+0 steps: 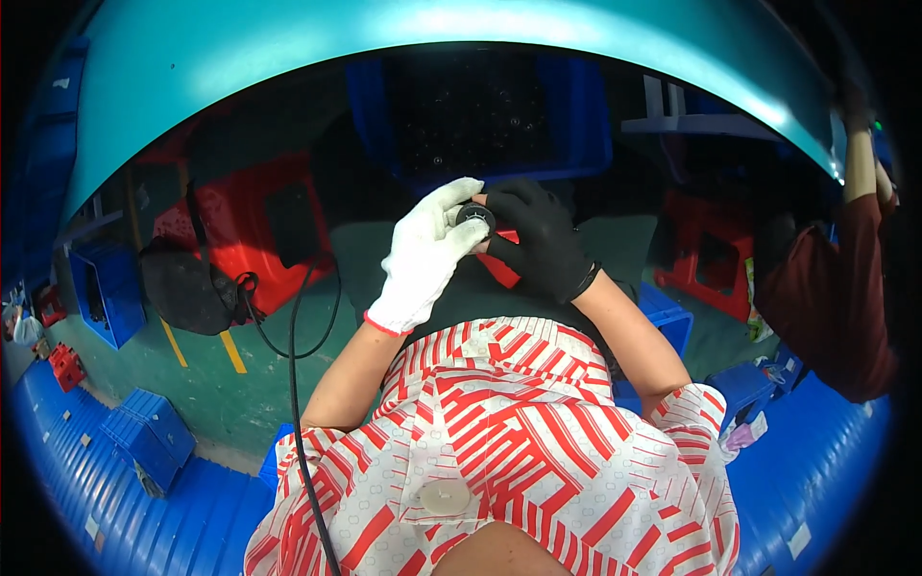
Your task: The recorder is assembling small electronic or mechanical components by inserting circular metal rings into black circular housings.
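My left hand [421,257], in a white knit glove with a red cuff edge, is closed on a small black round part [474,213]. Its thumb lies across the front of this part. From the other side my right hand [544,238], in a black glove, grips the same part with bent fingers; bare skin shows at the tips of its thumb and a finger. Both hands meet above my lap. The exact kind of the round part cannot be made out, as fingers cover much of it.
A teal tabletop [461,31] arches across the far side. Below it stands a blue bin [582,125] with small dark pieces. Red stools [252,235] flank me. A black cable [296,403] hangs at left. A co-worker's maroon sleeve [845,298] is at right.
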Available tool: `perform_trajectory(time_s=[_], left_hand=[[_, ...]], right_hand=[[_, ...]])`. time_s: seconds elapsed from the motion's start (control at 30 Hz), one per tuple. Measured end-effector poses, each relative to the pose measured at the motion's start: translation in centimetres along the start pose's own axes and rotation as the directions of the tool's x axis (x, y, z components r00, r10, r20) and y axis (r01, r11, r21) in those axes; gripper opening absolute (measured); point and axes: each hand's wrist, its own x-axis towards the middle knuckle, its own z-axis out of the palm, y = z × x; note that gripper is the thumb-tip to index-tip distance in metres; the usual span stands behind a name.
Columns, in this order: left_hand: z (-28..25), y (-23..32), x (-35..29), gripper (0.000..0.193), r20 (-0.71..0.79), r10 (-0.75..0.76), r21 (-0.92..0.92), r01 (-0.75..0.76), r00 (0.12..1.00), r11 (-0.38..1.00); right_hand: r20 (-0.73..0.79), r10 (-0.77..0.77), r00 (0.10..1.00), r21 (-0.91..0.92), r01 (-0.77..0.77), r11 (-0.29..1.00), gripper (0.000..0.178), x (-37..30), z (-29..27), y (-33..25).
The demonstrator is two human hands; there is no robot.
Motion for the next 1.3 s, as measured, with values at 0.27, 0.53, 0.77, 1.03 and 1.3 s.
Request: perform_trajectory(time_s=[0.27, 0.53, 0.77, 1.03, 1.3], left_hand=[[-1.0, 0.8, 0.3, 0.053, 0.073, -0.094, 0.123, 0.084, 0.993, 0.989], [-0.5, 0.1, 0.0, 0.054, 0.081, 0.015, 0.031, -0.017, 0.997, 0.999], [-0.2, 0.7, -0.1, 0.052, 0.063, -0.03, 0.102, 0.023, 0.998, 0.995], [-0.3, 0.3, 0.2, 0.045, -0.01, -0.082, -0.294, 0.075, 0.997, 0.953], [-1.1, 0.5, -0.3, 0.049, -0.099, 0.306, 0.197, -0.283, 0.947, 0.939]], right_hand=[[0.024, 0.08, 0.996, 0.045, -0.081, 0.996, 0.043, -0.5, 0.7, 0.0], [0.118, 0.128, 0.985, 0.23, -0.153, 0.961, 0.049, -0.2, -0.3, 0.4], [-0.029, 0.006, 1.0, 0.028, -0.005, 1.0, 0.041, 0.2, -0.2, -0.4], [-0.078, 0.097, 0.992, 0.168, -0.083, 0.982, 0.045, 0.4, -0.1, -0.6], [0.29, 0.439, 0.85, 0.791, -0.471, 0.39, 0.04, 0.0, -0.5, -1.1]])
